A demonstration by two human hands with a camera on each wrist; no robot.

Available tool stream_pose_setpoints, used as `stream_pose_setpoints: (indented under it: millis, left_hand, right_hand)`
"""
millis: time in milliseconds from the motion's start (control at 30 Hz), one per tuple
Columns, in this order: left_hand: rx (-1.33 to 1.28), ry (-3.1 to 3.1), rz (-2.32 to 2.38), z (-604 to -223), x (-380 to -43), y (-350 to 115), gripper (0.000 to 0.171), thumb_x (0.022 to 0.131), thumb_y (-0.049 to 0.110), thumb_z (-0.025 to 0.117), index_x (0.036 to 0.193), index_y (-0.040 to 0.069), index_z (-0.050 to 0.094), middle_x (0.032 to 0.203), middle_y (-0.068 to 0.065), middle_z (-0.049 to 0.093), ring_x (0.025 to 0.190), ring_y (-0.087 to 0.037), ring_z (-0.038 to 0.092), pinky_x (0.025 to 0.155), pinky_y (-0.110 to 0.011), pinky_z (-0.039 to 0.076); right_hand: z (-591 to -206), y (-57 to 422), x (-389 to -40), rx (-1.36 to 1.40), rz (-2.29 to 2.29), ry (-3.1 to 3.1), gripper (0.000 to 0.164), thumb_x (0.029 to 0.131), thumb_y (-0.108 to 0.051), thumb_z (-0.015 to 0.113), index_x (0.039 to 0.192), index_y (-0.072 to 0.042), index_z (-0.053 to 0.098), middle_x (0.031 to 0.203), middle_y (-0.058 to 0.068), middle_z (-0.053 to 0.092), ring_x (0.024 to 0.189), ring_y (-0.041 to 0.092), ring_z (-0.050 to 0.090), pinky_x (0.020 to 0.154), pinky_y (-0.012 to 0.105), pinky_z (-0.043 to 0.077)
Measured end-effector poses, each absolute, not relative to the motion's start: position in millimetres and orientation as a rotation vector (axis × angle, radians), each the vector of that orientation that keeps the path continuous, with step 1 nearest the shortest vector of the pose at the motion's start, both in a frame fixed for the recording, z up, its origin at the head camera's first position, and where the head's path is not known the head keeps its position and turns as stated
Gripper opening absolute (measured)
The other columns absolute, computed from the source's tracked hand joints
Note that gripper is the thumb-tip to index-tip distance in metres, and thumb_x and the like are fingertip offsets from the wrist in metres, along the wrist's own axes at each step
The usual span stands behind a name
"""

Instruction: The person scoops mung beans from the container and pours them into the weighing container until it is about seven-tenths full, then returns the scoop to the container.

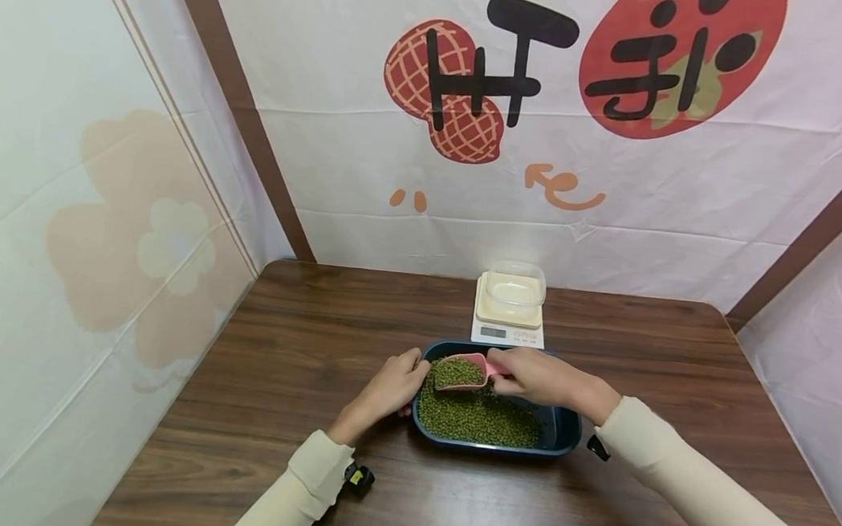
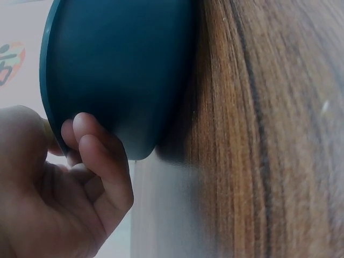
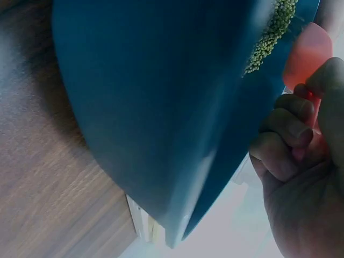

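Note:
A dark blue tub (image 1: 558, 440) of green mung beans (image 1: 480, 422) stands on the table. My left hand (image 1: 393, 384) grips the tub's left rim; the left wrist view shows its fingers curled against the outer wall (image 2: 134, 70). In my right hand (image 1: 535, 375) is the handle of a pink scoop (image 1: 480, 361), which the right wrist view shows with fingers wrapped round it. The scoop is heaped with beans (image 1: 458, 371) and is held over the tub's left half. Beans cover most of the tub's floor, while bare blue shows at its right end.
Just behind the tub sits a white kitchen scale (image 1: 492, 332) with a clear plastic container (image 1: 517, 289) on its platform. The brown wooden table (image 1: 324, 313) meets a printed cloth wall (image 1: 364, 239) at the back, with another cloth panel (image 1: 51, 272) along the left.

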State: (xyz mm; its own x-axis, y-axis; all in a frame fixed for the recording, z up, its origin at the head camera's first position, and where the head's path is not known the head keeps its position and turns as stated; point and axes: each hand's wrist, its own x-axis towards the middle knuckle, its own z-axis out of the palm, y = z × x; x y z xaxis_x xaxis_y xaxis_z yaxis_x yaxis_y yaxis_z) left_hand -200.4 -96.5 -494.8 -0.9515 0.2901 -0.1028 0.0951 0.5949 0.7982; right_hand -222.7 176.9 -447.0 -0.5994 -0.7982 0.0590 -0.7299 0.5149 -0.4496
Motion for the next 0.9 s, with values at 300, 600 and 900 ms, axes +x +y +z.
stream_pose_setpoints:
  millis: [300, 600, 900]
  left_hand:
    - [0.312, 2.612, 1.271, -495, -201, -96, 0.032, 0.105, 0.028, 0.032, 0.084, 0.009, 0.046, 0.057, -0.009, 0.051, 0.04, -0.023, 0.055, 0.036, -0.032, 0.05]
    - [0.302, 2.611, 1.276, -496, -201, -96, 0.031, 0.104, 0.029, 0.032, 0.084, 0.009, 0.046, 0.057, -0.009, 0.051, 0.04, -0.023, 0.055, 0.036, -0.032, 0.05]
    - [0.312, 2.61, 1.283, -498, -202, -96, 0.031, 0.105, 0.028, 0.032, 0.084, 0.009, 0.046, 0.057, -0.009, 0.051, 0.04, -0.023, 0.054, 0.036, -0.031, 0.05]
  right_hand:
    - [-451, 185, -218, -1.331, -0.674, 2.686, 0.019, 0.091, -0.016, 0.055, 0.078, -0.024, 0.043, 0.062, -0.011, 0.037, 0.051, 0.002, 0.034, 0.049, 0.017, 0.027]
    - [-458, 193, -212, -1.43, -0.693, 2.787, 0.019, 0.086, -0.014, 0.057, 0.078, -0.024, 0.043, 0.06, -0.013, 0.032, 0.049, -0.001, 0.028, 0.047, 0.016, 0.023]
    - [-459, 198, -204, -1.419, -0.725, 2.844, 0.019, 0.088, -0.016, 0.056, 0.078, -0.027, 0.043, 0.06, -0.013, 0.031, 0.047, 0.0, 0.025, 0.046, 0.016, 0.019]
